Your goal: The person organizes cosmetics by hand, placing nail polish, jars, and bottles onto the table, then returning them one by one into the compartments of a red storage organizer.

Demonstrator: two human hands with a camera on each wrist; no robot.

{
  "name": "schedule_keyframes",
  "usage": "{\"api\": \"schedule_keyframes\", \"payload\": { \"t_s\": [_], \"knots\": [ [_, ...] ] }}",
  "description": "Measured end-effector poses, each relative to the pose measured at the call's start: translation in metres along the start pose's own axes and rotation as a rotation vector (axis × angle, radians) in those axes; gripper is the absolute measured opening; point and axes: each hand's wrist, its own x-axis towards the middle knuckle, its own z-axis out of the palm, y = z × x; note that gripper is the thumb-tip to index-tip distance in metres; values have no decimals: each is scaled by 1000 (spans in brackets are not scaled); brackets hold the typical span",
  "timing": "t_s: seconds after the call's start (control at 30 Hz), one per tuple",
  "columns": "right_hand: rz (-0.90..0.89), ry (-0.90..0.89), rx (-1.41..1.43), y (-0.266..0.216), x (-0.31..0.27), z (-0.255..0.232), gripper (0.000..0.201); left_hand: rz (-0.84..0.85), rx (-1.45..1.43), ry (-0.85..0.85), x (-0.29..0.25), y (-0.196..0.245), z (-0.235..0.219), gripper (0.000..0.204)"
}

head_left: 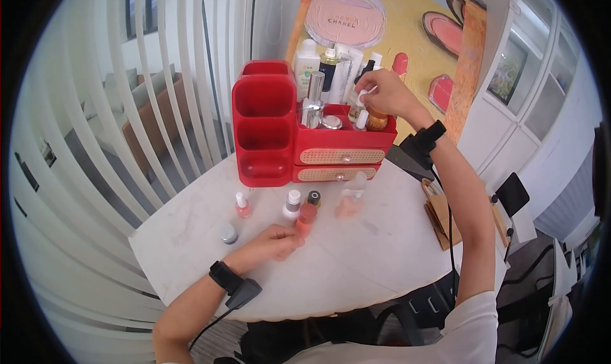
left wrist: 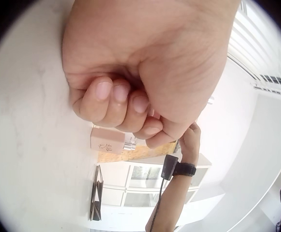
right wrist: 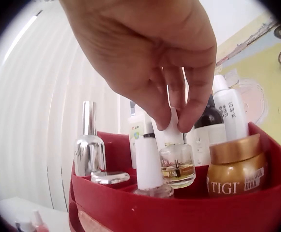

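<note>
In the right wrist view my right hand (right wrist: pixel 152 58) pinches the white cap of a small clear bottle (right wrist: pixel 176 166) over the top tray of the red organizer (right wrist: pixel 218 215). Beside it stand another white-capped bottle (right wrist: pixel 148 164), a gold TIGI jar (right wrist: pixel 236 166) and a silver bottle (right wrist: pixel 89 150). My left hand (head_left: pixel 277 243) rests low over the table with curled fingers, at a pink-red bottle (head_left: pixel 305 219) in the head view; its fingers seem to hold the lower part. In the left wrist view the curled fingers (left wrist: pixel 116 104) mostly hide that bottle.
On the white table (head_left: pixel 394 236) stand a white-capped bottle (head_left: pixel 292 205), a dark-capped bottle (head_left: pixel 314 198), a pink polish bottle (head_left: pixel 242 206), a small jar (head_left: pixel 228 233) and a pink perfume bottle (head_left: pixel 349 201). A brown paper bag (head_left: pixel 439 221) is at the right.
</note>
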Motion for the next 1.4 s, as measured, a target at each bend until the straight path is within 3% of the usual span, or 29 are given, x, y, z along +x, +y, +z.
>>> {"api": "schedule_keyframes", "payload": {
  "t_s": [0.23, 0.67, 0.73, 0.77, 0.83, 0.97, 1.03, 1.23, 1.4],
  "knots": [
    [111, -57, 20, 6, 8, 22, 22, 19, -7, -41, -1, 0, -1, 36],
    [68, -99, -20, 9, -4, 6, 20, 9, 5, -26, -1, 3, 1, 35],
    [238, -221, 133, 1, -7, -1, 20, -10, 5, -40, 0, -1, -4, 29],
    [241, -220, 133, -1, -9, -3, 20, -12, 6, -42, 0, -1, -2, 29],
    [52, -201, -94, -4, -15, -6, 21, -6, -18, -27, -1, 3, 1, 31],
    [41, -199, -120, -1, -22, -8, 21, -6, -14, -26, 0, 2, 0, 31],
    [-51, -177, -134, 3, -25, -10, 20, 5, -22, -29, 0, 1, -1, 32],
    [22, -4, -113, -6, -29, -37, 19, 7, -19, -16, 1, -1, 0, 30],
    [106, -153, -40, -9, -37, -36, 19, -12, -35, -14, 0, 3, 2, 30]
  ]
}}
